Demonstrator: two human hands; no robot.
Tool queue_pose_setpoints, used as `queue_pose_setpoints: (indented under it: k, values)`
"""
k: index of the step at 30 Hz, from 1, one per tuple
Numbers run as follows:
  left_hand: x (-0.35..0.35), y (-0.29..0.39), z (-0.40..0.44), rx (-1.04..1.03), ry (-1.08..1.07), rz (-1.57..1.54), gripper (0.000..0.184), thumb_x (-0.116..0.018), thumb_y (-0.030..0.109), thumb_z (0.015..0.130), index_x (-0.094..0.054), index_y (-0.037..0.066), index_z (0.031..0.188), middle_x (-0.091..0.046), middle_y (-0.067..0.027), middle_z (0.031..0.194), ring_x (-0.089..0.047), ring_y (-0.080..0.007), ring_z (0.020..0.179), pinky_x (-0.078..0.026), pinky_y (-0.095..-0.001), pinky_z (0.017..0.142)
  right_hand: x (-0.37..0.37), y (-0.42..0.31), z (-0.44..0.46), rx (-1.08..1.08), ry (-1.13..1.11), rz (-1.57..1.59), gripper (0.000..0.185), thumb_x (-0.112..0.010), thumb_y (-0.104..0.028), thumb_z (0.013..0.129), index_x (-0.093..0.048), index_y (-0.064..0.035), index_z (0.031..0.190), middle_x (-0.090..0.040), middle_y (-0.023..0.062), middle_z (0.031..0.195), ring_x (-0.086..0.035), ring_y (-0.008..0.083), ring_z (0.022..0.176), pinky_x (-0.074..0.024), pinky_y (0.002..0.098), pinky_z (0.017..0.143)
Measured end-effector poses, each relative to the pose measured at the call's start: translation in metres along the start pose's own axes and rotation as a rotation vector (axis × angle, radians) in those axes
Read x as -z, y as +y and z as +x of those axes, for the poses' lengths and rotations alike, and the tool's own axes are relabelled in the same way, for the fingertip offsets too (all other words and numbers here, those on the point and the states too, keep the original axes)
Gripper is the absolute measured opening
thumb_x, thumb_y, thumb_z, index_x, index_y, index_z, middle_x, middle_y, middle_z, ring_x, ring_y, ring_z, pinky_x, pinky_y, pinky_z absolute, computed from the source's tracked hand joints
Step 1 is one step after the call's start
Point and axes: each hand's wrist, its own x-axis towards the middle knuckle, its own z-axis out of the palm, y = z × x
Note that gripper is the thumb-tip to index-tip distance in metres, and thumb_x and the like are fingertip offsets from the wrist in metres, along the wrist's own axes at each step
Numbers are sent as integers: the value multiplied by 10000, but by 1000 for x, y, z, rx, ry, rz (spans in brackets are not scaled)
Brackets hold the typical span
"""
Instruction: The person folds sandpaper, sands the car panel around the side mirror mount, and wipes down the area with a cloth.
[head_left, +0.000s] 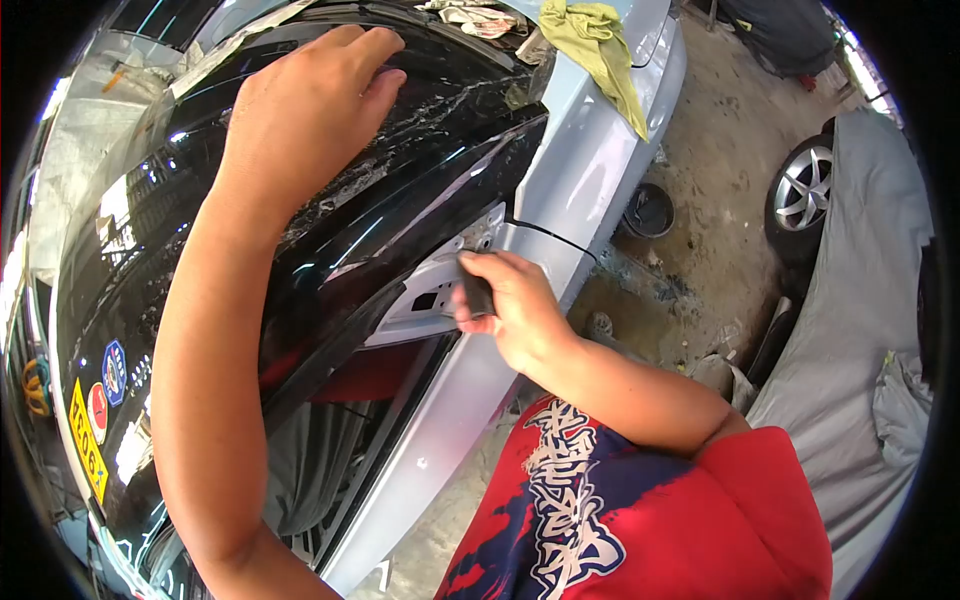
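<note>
My right hand (515,310) grips a small dark grey pad (477,290), its kind not clear. The pad is at a bare pale grey metal section (415,300) with cut-out holes, between the black glass and the silver body panel (420,460). Slight blur shows around my fingers there. My left hand (310,95) rests over the car's scratched, dusty black surface (400,130), thumb apart from the index finger. Its other fingers are partly hidden behind the knuckles, and nothing shows in it.
A yellow-green cloth (600,55) hangs over the silver panel near the top. A black bucket (650,210) stands on the stained floor (710,190). To the right, a car wheel (805,185) shows beside a grey cover (870,300). Stickers and a yellow plate (88,440) are at left.
</note>
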Motion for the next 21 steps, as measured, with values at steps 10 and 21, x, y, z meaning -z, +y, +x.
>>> queue_pose_setpoints:
  k: [10,21]
  values:
    - [0,2,0,12,-9,-9,237,-678,260,992,-691,139,1195,-703,-75,939,-715,-303,828,-560,-425,723,-8,-2,-7,-34,10,10,206,-657,-289,1002,-641,-87,1034,-706,63,769,-680,168,610,-567,327,576]
    - [0,5,0,9,-22,1,235,-679,261,990,-690,139,1190,-709,-69,963,-727,-289,861,-567,-421,742,4,3,-3,-1,19,19,210,-649,-279,1004,-621,-75,1043,-708,72,787,-681,178,621,-565,334,583]
